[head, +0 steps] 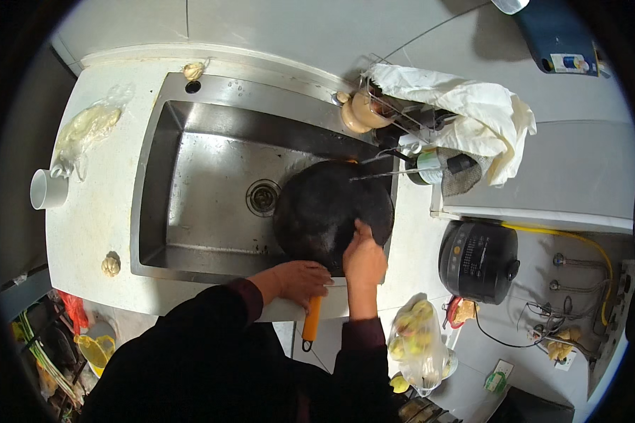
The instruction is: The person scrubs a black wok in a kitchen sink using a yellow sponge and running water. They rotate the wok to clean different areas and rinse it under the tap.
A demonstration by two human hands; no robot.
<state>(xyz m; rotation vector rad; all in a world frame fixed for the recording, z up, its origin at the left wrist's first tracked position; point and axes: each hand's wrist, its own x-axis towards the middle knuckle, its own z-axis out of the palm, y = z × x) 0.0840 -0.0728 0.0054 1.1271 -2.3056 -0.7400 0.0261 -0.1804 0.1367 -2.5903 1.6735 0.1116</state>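
Observation:
A round black wok lies in the right part of a stainless steel sink. Its orange handle sticks out over the front edge of the counter. Where handle and pan meet, my left hand grips the wok, its fingers over the near rim. My right hand is curled over the right side of the wok, fingertips at the black surface. Whether anything is inside that curl is hidden. A thin bright line, water or a spout, reaches over the wok from the upper right. Left of the wok, the drain shows.
Garlic bulbs, a white cup and a clear plastic bag stand left of the sink. At the back right are a wire rack and a white cloth. A black electric cooker and bagged fruit sit to the right.

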